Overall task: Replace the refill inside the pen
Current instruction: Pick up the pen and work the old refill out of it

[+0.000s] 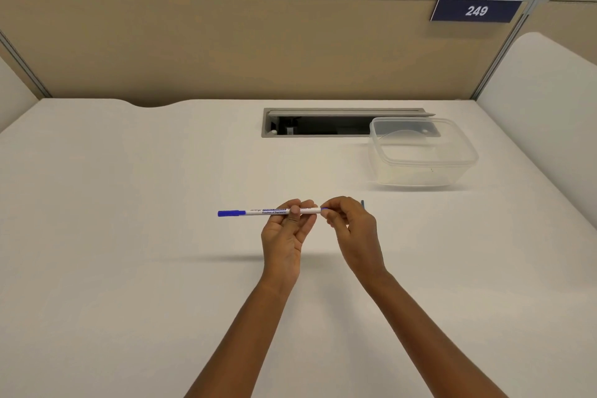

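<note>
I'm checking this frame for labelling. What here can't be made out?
Head view only:
- White pen with blue cap: right end hidden by right hand.
- Barrel print: too small, part covered by left hand.
- Dark object behind right hand: mostly hidden.

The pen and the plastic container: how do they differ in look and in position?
The pen is thin, white and opaque with a blue cap; the plastic container is wide, boxy and see-through. The pen is held level above the desk by the left hand, with the right hand at its other end; the plastic container sits on the desk, untouched, farther back to the right. The plastic container is open and looks empty.
</note>
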A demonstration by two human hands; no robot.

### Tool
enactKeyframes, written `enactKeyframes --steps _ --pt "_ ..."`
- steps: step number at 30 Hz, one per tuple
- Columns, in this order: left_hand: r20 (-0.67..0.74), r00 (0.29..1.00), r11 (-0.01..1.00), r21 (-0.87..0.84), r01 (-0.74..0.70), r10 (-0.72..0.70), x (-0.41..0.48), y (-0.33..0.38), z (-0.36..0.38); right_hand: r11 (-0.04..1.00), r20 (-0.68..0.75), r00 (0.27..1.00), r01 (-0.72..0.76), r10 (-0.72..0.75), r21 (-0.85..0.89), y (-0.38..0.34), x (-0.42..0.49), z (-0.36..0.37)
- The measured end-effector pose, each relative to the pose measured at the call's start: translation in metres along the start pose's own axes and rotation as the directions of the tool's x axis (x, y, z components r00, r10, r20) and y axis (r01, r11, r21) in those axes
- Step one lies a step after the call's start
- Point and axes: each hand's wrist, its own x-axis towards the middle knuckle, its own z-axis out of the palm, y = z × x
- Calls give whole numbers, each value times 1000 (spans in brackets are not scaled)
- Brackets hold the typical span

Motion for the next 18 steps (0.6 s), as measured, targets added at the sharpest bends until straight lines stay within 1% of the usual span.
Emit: enactKeyframes --steps 3,9,13,15,18 --pt "6 1000 1000 9 -3 3 0 0 1 997 30 999 30 -28 -77 0 1 1" --pt "-18 1000 1000 1 5 -5 1 0 -1 990 106 991 -67 80 -120 0 0 6" --pt "-17 1000 1000 14 1 -1 2 1 -2 985 148 987 -35 61 -171 0 0 6" --pt "-10 1000 999 33 -4 4 2 2 -2 985 164 984 -47 74 -164 -1 1 4" --pt "10 1000 998 58 -8 8 2 2 -2 987 159 976 -138 149 -81 -3 3 4"
